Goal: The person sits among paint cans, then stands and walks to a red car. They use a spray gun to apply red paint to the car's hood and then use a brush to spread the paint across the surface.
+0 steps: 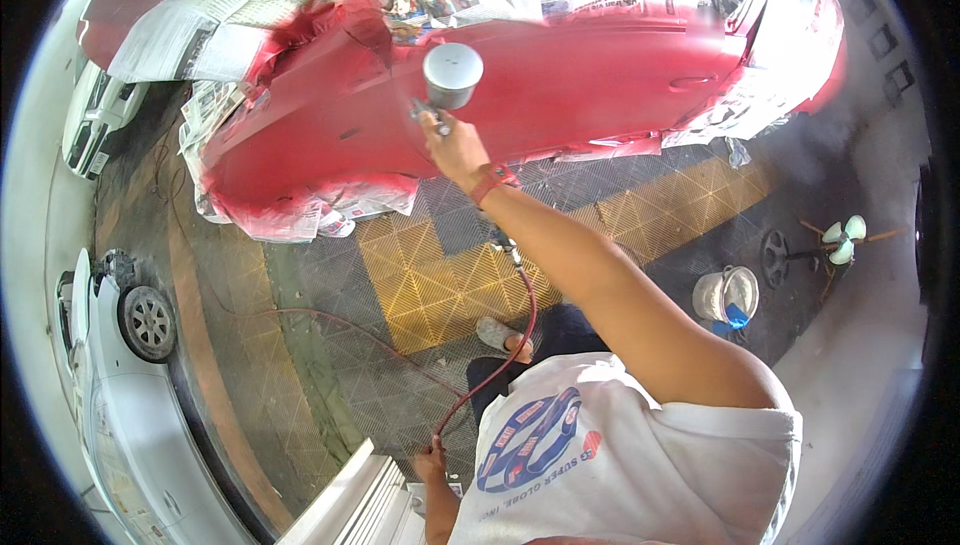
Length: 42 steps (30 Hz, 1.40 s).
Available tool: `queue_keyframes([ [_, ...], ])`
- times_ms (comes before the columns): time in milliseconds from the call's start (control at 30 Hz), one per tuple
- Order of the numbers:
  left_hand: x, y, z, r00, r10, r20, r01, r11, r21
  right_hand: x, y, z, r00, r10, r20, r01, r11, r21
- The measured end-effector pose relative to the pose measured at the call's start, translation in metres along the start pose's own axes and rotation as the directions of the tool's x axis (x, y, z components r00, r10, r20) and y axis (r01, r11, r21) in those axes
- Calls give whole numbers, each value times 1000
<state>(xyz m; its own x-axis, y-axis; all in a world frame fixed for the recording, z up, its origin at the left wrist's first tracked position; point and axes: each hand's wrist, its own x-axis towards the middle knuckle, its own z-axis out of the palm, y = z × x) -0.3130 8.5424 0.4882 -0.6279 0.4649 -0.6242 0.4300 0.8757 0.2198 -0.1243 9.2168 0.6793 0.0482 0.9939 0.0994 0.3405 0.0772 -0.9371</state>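
My right hand [459, 150], stretched out in front, is wrapped round the handle of a paint spray gun [430, 117]. A round grey-white paint cup [452, 71] sits on top of the gun. The gun faces a red car side panel [590, 80], a short way off it. Newspaper masking [225, 25] covers the parts around the panel, with red overspray on its edges. Down by my body, my left hand [430, 463] is closed on the red air hose [497, 370], which runs up to the fitting below the gun.
A silver car [140, 435] stands at left, and the front of a white car [98, 120] at upper left. Right of me are a white bucket [724, 295] with blue on its side and a fan [846, 239]. The hose trails across the black and yellow floor tiles [410, 285].
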Motion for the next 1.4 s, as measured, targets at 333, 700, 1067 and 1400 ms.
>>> queue_keyframes([
  [333, 0, 24, 6, 997, -78, 24, 79, 996, -40, 38, -67, 28, 892, 82, 445, -220, 938, 269],
  [700, 37, 147, 30, 975, 176, 135, -192, 974, 119, 87, 3, -232, 983, 100, -155, -106, 994, -30],
  [1067, -5, 407, 103, 791, 577, 204, -611, 766, 200, 111, 92, -557, 942, 125, -312, -162, 982, -95],
  [1400, -81, 563, 152, 606, 764, 222, -780, 517, 352, 153, 168, -749, 903, 123, -413, -155, 987, -44],
])
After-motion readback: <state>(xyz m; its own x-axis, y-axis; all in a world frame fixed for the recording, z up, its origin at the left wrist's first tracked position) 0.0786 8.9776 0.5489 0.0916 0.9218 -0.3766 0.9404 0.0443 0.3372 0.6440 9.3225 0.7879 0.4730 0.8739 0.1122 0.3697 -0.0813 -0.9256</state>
